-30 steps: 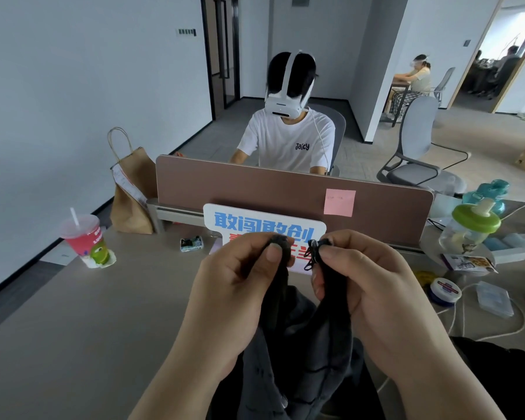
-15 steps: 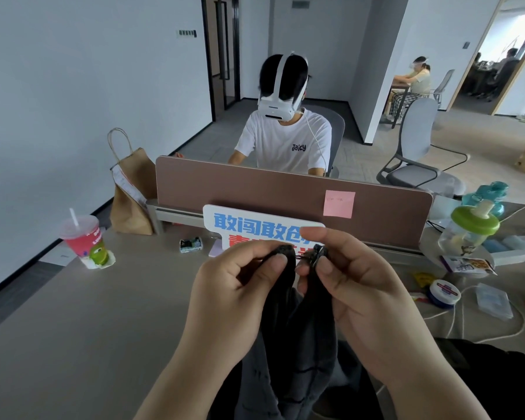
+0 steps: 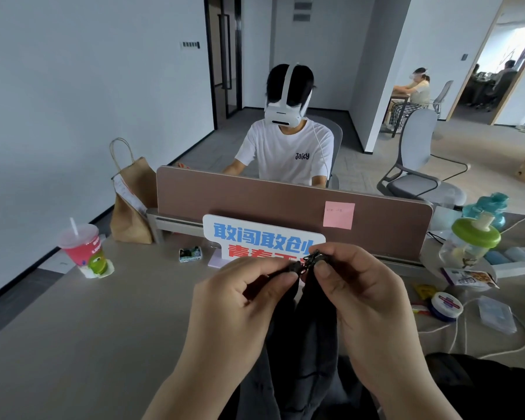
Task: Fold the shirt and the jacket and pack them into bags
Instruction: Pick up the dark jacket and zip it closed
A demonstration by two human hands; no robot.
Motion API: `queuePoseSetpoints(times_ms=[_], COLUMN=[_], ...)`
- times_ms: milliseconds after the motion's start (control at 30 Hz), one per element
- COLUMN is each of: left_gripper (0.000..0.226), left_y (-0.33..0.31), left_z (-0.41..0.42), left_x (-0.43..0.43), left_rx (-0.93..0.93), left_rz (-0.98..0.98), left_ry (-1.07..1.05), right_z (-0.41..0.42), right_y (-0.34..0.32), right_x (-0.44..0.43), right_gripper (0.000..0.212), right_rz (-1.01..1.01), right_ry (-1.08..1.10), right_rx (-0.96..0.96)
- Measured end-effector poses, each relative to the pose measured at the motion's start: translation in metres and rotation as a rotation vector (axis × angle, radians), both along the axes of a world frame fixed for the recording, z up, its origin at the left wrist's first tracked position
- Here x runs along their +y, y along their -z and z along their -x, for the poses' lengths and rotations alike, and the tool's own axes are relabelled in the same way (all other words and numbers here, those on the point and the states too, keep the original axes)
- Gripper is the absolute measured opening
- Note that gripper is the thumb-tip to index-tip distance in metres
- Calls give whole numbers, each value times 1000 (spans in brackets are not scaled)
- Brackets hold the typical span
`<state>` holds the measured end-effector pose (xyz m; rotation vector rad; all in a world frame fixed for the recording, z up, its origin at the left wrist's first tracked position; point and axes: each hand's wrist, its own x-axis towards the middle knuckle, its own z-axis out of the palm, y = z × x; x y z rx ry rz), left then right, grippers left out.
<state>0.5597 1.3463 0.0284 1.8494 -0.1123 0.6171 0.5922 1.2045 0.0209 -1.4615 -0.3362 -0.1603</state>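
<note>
Pinching the dark jacket at centre frame, my left hand nips one front edge between thumb and forefinger, my right hand nips the zipper slider just beside it, I see the cloth hanging to lower centre, above the table.

Bright, even indoor light with daylight glare at the far right doorway, soft shadows, wide-angle bending at edges.

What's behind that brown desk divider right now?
A person in a white T-shirt, wearing a white headset, sits behind the divider. It covers their hands and anything lying on their side of the desk.
</note>
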Motion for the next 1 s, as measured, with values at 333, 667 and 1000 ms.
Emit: queuePoseSetpoints(times_ms=[333, 667, 1000], left_gripper=[26, 22, 26], left_y=[0, 1, 0], left_z=[-2, -1, -1], left_x=[0, -2, -2], left_rx=[8, 62, 80], left_rz=[-89, -63, -66], left_ry=[56, 95, 97], right_z=[3, 2, 5], right_y=[-7, -7, -6], right_x=[1, 0, 1], right_gripper=[20, 28, 20], right_rz=[144, 148, 182], right_ry=[106, 184, 143], right_rx=[-125, -110, -151])
